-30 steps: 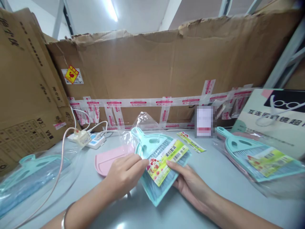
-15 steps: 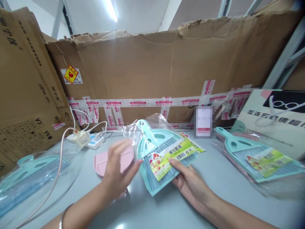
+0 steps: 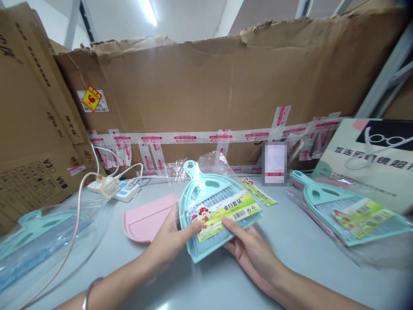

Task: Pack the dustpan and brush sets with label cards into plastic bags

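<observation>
A turquoise dustpan and brush set (image 3: 206, 187) in a clear plastic bag is held tilted above the table, its handle pointing away from me. A green and yellow printed label (image 3: 240, 206) lies across its bristles. My left hand (image 3: 176, 234) grips the set's left edge, thumb on the label and fingers behind. My right hand (image 3: 247, 241) holds the lower right side, thumb on the label and fingers underneath. A pink dustpan (image 3: 146, 219) lies on the table beside my left hand, partly covered by it. Behind the set lies a loose printed label card (image 3: 260, 193).
Bagged turquoise sets lie at the right (image 3: 338, 202) and far left (image 3: 41, 230). A white power strip (image 3: 127, 191) with cables stands behind. A large cardboard box (image 3: 193, 90) walls the back. A printed bag (image 3: 371, 163) leans at the right on the table (image 3: 277, 267).
My left hand has come right and down onto the set and taken hold of its left edge. The set has shifted slightly left. More of the pink dustpan shows.
</observation>
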`<state>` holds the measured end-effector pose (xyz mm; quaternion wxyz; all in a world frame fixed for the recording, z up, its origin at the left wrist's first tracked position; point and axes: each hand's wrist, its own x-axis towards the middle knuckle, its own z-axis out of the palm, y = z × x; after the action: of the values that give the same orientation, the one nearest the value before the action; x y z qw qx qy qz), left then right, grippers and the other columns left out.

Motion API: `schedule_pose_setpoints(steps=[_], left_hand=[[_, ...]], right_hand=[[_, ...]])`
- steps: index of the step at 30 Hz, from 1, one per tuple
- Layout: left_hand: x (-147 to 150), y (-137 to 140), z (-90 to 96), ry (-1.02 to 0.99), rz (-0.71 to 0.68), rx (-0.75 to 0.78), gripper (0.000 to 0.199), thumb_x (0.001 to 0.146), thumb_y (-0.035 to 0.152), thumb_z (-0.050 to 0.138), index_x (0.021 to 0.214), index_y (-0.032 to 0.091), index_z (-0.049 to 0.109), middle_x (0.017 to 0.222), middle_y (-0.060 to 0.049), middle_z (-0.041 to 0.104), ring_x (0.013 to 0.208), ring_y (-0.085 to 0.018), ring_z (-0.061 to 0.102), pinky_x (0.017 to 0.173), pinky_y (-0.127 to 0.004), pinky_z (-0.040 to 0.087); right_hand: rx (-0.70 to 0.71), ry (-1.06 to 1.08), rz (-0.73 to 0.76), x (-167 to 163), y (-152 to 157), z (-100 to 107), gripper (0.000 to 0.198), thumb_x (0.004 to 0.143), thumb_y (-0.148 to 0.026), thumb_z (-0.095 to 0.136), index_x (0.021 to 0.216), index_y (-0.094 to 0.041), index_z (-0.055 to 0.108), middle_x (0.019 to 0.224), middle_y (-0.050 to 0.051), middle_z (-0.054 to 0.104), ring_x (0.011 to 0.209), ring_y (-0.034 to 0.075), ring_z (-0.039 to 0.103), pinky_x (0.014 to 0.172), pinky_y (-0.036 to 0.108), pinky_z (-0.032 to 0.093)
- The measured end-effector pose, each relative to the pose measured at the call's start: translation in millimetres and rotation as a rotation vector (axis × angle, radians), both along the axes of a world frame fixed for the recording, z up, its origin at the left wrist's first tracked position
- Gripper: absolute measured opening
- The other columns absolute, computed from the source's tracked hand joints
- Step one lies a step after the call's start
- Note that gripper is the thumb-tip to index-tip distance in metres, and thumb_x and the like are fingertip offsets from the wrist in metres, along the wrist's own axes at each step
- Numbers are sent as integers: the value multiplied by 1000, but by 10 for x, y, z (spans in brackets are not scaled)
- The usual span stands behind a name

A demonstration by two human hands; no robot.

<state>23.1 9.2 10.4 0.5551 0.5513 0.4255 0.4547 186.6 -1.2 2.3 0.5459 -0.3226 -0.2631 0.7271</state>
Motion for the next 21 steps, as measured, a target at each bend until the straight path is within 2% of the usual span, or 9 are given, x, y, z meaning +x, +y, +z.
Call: schedule_pose_setpoints(steps=[4,7,9,11,13,15,17,21], left_hand=[[-70,35,78,-81,0,-45,56,70,30,67,118,18,38,115,-13,60,95,-25,62,80,-38,53],[-126,57,119,-57,6,4,55,69,27,67,116,19,40,115,-11,60,94,-24,62,79,-37,53],[-161,74,112,-28,-13,42,53,69,26,66,116,21,42,116,-10,59,95,-23,62,80,-36,53],[-188,90,89,-17,-39,44,50,71,27,64,116,21,44,116,-10,59,94,-22,62,81,-37,53],[-204,98,70,-28,-60,32,48,73,27,64,116,21,44,115,-10,60,93,-22,62,81,-37,52],[-207,99,66,-52,-88,16,48,73,27,64,116,20,44,114,-10,60,92,-22,63,81,-37,52],[-199,93,78,-70,-101,-6,49,72,26,64,116,19,44,112,-11,62,91,-23,63,82,-39,52],[-168,70,113,-61,-24,-48,50,69,27,67,114,18,47,110,-11,63,97,-25,61,84,-39,51]], right_hand=[[63,-101,-37,96,86,4,36,72,-36,66,103,-19,55,86,3,68,67,16,63,52,25,50],[99,-274,-135,194,158,-4,34,68,-37,68,93,-17,57,76,1,67,61,13,59,41,19,40],[67,-347,-208,239,180,-3,39,64,-36,72,95,-18,56,74,0,66,63,13,59,44,19,42],[21,-339,-228,262,180,18,46,64,-35,73,102,-19,53,78,0,67,69,14,61,55,22,48],[22,-253,-139,273,169,59,47,67,-34,70,108,-20,51,83,1,68,75,17,63,66,27,51],[61,-138,19,281,162,104,43,72,-31,66,111,-19,52,87,3,68,80,19,64,70,32,52],[75,-71,113,291,164,129,38,73,-25,65,109,-18,55,88,5,69,82,21,64,72,34,53],[27,-100,36,284,185,92,34,67,-15,68,100,-15,60,85,5,70,81,20,66,72,29,54]])
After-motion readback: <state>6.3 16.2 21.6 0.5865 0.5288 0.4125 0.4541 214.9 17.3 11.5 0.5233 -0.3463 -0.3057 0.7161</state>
